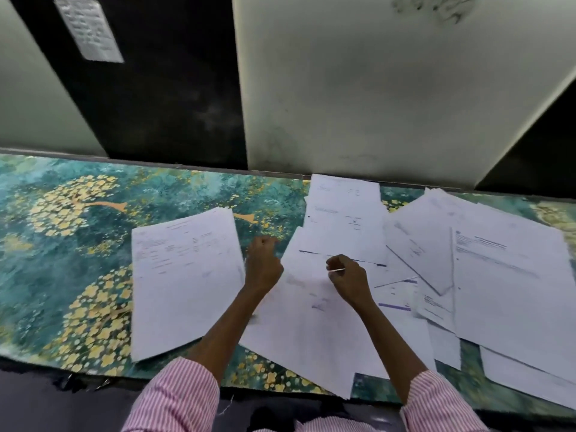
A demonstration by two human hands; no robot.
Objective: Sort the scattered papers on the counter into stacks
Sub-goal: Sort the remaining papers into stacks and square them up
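Note:
White printed papers lie on a counter with a green floral cover (pixel 62 251). A tidy stack (pixel 187 275) sits at the middle left. My left hand (pixel 263 263) hovers just right of that stack with its fingers curled, and nothing shows in it. A large sheet (pixel 305 325) lies slantwise in front of me. My right hand (pixel 349 282) is above this sheet and pinches the thin edge of a paper between thumb and fingers. More sheets overlap loosely at the back (pixel 343 207) and at the right (pixel 511 291).
A pale wall panel (pixel 374 88) and a dark panel (pixel 156 104) with a posted notice (pixel 88 29) rise directly behind the counter. The counter's front edge (pixel 93 374) runs below my sleeves. Bare floral cover shows on the left.

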